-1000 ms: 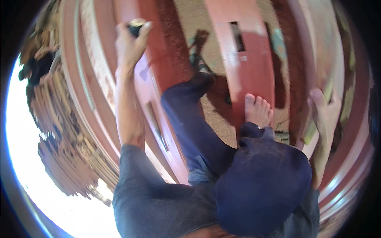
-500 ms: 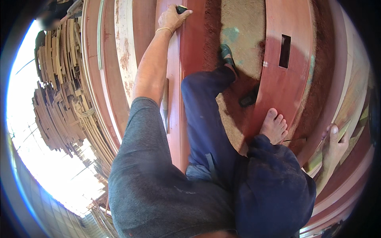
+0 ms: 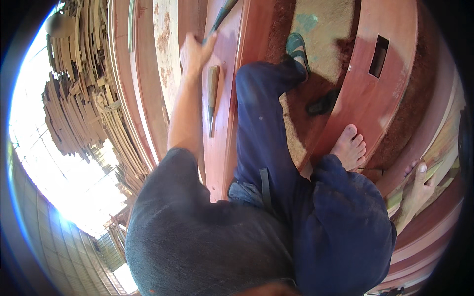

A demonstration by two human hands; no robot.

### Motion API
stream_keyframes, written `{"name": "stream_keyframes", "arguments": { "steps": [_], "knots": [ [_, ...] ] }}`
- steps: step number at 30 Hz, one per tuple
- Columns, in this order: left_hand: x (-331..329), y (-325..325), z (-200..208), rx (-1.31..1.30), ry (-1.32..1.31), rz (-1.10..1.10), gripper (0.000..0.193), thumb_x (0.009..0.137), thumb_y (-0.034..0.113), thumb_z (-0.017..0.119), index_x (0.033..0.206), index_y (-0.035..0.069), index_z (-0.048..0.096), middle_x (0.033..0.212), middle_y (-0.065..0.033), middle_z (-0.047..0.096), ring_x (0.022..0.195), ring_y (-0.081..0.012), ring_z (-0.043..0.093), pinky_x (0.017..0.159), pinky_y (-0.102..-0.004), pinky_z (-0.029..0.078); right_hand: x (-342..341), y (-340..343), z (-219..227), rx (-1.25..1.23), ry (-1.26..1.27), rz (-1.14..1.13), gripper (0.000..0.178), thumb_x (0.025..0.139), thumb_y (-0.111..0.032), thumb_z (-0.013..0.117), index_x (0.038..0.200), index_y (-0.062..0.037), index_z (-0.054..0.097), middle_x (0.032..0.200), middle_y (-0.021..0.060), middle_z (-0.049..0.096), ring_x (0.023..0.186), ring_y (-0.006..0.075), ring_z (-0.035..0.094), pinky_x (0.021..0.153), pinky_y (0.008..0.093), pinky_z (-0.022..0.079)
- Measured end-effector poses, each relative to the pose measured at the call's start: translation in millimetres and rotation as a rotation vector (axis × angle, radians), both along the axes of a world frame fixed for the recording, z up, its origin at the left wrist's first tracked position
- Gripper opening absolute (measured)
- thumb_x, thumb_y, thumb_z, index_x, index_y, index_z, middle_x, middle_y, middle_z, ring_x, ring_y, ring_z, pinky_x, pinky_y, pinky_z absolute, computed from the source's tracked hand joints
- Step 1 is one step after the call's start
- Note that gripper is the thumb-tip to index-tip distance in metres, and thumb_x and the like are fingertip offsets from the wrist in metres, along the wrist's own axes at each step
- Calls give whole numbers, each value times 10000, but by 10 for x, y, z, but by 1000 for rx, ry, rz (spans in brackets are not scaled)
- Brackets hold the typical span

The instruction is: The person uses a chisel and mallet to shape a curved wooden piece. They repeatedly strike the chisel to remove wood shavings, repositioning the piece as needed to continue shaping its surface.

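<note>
My left hand (image 3: 195, 53) is closed, thumb forward, at one end of a long, thin dark tool (image 3: 219, 20) that looks like a chisel. The tool points away from me over a reddish plank (image 3: 221, 54), and the upper frame edge cuts off its far end. On that same plank, beside my left forearm, lies a chisel (image 3: 212, 89) with a wooden handle and a narrow blade pointing toward me. At the far right my right hand (image 3: 419, 190) grips the edge of a wooden board (image 3: 437, 158), fingers partly hidden behind it.
My bare foot (image 3: 349, 148) rests on a reddish beam (image 3: 377, 101) with a rectangular slot (image 3: 378, 56). My other foot wears a dark sandal (image 3: 296, 47) on the dusty floor; a loose dark sandal (image 3: 323, 102) lies nearby. Stacked timber (image 3: 74, 98) stands left.
My left hand has drawn back toward me, and more of the dark tool shows. The chisel on the plank, partly covered by my arm before, is now in plain sight. My right hand keeps its grip.
</note>
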State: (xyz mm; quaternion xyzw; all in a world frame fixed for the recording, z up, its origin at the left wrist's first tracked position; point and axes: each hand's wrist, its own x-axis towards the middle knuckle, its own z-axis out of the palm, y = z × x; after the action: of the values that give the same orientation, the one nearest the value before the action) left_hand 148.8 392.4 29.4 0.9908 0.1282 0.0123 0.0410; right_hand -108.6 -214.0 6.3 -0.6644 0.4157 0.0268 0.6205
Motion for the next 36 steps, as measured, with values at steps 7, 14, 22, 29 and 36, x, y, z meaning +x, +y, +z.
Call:
{"name": "stream_keyframes", "arguments": {
  "steps": [7, 14, 22, 29, 36],
  "knots": [
    [-1699, 564, -164, 26, 224, 60, 571, 844, 439, 796, 1183, 12, 627, 1103, -219, 712, 1054, -387, 691, 905, -449, 529, 66, 50, 65, -37, 117, -30, 512, 935, -383, 769, 1258, -11, 630, 882, 55, 673, 738, 152, 649, 658, 283, 531],
    [-1249, 446, 443, -129, 268, -152, 364, 1006, 213, 627, 1277, -25, 579, 1034, -186, 692, 940, -301, 687, 851, -391, 548, 281, 118, 535, -58, 25, 71, 583, 873, -427, 805, 1218, 17, 652, 826, 14, 645, 717, 80, 569, 622, 244, 454],
    [272, -1512, 1871, -1382, -24, -627, 781, 904, 530, 657, 1443, 2, 454, 864, -66, 537, 788, -190, 547, 657, -340, 484, 368, -67, 762, -199, -230, 188, 651, 860, -442, 843, 1277, 19, 648, 967, 27, 684, 830, 79, 583, 729, 249, 483],
    [386, -3158, 1550, -1634, -64, -846, 272, 966, 265, 630, 1064, 12, 651, 802, -80, 557, 724, -218, 571, 684, -427, 513, 287, -38, 1151, -144, -428, 120, 679, 856, -393, 835, 1312, 47, 592, 962, 45, 654, 821, 101, 596, 735, 266, 496],
    [656, -3589, 817, -1801, -73, -714, 130, 959, 126, 674, 1036, 29, 633, 712, -61, 562, 671, -241, 594, 710, -489, 544, 242, 79, 1141, -209, -461, 49, 728, 844, -437, 840, 1308, 64, 587, 957, 48, 653, 829, 97, 598, 733, 265, 500]
  ]
}}
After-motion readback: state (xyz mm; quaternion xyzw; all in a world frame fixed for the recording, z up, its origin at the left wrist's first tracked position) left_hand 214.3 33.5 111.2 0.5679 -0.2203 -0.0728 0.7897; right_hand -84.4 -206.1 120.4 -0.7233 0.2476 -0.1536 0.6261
